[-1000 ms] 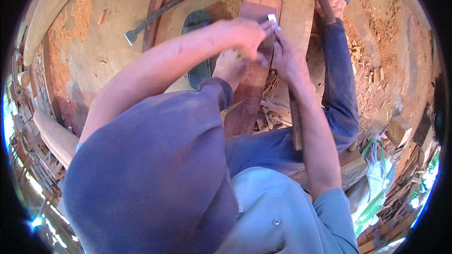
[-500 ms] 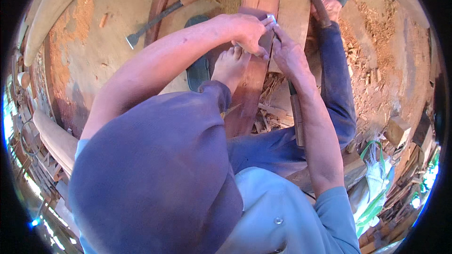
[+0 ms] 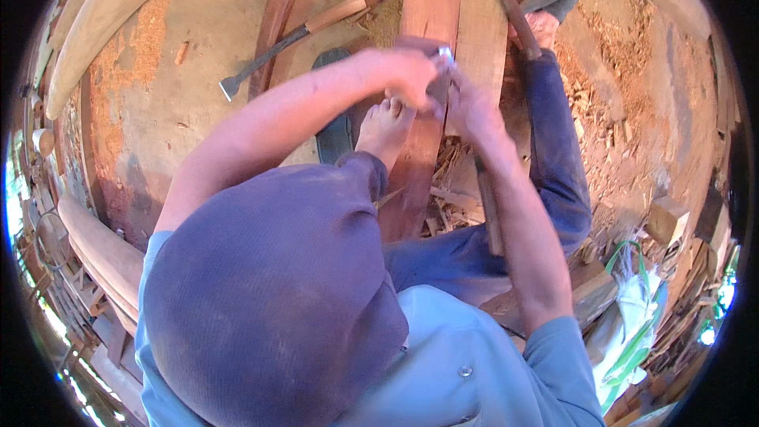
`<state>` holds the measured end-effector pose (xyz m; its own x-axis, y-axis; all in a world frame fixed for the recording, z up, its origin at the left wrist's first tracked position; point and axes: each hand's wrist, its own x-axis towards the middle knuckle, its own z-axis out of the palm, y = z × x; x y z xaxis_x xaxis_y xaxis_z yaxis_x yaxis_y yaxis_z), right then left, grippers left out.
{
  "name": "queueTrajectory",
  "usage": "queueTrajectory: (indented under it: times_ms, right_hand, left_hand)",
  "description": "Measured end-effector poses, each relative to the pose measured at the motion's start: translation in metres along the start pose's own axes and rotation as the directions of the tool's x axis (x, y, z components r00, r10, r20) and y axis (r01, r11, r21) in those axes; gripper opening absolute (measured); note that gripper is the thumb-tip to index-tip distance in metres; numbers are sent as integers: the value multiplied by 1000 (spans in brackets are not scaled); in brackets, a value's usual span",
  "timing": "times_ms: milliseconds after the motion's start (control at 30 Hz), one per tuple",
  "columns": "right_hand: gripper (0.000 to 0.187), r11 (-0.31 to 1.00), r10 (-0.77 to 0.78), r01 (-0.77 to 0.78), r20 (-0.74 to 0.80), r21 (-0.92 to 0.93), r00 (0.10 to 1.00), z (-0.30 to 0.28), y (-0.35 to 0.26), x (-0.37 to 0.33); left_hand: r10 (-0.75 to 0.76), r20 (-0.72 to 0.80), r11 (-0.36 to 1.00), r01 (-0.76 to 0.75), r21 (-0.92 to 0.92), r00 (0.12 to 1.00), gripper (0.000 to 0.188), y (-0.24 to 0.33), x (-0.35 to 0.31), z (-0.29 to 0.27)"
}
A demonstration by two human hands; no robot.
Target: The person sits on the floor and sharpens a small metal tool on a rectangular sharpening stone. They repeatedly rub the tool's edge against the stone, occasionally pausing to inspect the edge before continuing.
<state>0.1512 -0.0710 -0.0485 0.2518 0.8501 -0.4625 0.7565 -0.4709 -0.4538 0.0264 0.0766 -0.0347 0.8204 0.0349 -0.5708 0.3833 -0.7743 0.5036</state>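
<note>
A reddish wooden plank [image 3: 431, 12] runs away from me between my legs, and a bare foot [image 3: 386, 128] rests against it. My left hand [image 3: 415, 79] bends over the plank, fingers curled towards a small shiny metal piece [image 3: 445, 54] at its right edge. From the right, my right hand [image 3: 472, 108] meets that same piece with closed fingers. Both hands are smeared by motion, and most of what they grip is hidden. A dark flat patch [image 3: 417, 43] crosses the plank just beyond my left hand; its nature is unclear.
Left lies a wide-bladed chisel [image 3: 304, 29] with a wooden handle, across a dark red board [image 3: 277, 20]. A paler plank [image 3: 481, 39] and another wooden-handled tool [image 3: 520, 28] lie right. Beneath my right forearm is a tool handle [image 3: 492, 225]. Wood shavings [image 3: 597, 99] cover the floor; a white-green bag [image 3: 632, 308] stands near right.
The view has shifted, so the plank and tools sit a little lower and mostly further left. Both hands stay together at the shiny piece and are now blurred.
</note>
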Motion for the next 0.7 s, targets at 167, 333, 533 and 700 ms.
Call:
queueTrajectory:
  times_ms: [167, 333, 533, 700]
  right_hand:
    - [58, 999, -29, 28, -32, -29, 999, 46, 13, -94]
    - [55, 999, -49, 46, -128, -26, 991, 15, -4, -23]
    - [48, 997, 69, -68, 45, -25, 997, 15, -10, -70]
    - [48, 991, 131, -131, 61, -12, 989, 16, -14, -72]
  left_hand:
    - [33, 48, 996, -36, 78, 998, 111, 41, -45, 46]
    - [-28, 0, 1000, 28, -9, 1000, 110, 8, -15, 17]
    - [39, 144, 997, -28, -76, 989, 112, 28, -32, 32]
    - [45, 63, 998, -43, -46, 997, 116, 31, -34, 39]
